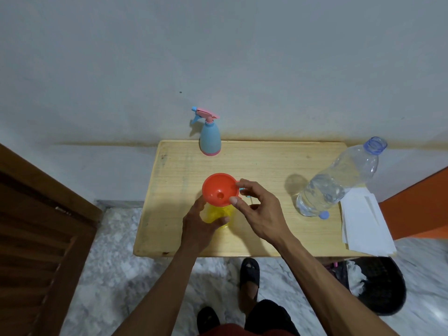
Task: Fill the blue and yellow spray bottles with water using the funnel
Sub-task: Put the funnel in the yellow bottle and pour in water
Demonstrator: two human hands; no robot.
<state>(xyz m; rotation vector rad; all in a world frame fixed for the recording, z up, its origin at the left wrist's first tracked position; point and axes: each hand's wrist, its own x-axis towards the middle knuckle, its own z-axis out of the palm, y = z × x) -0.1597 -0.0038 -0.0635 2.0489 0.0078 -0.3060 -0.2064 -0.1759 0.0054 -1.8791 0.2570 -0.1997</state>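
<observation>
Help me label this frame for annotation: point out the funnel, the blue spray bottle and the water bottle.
funnel (219, 190), head view, inside of the orange cone.
blue spray bottle (210, 139), head view, middle of its body.
water bottle (332, 187), head view, water-filled lower body.

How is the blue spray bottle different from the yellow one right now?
The blue spray bottle stands alone at the back of the wooden table with its pink sprayer top on; nobody touches it. The yellow spray bottle has no sprayer top on: an orange funnel sits in its neck. The left hand grips it, while the right hand pinches the funnel's rim. Both bottles stand upright on the table.
</observation>
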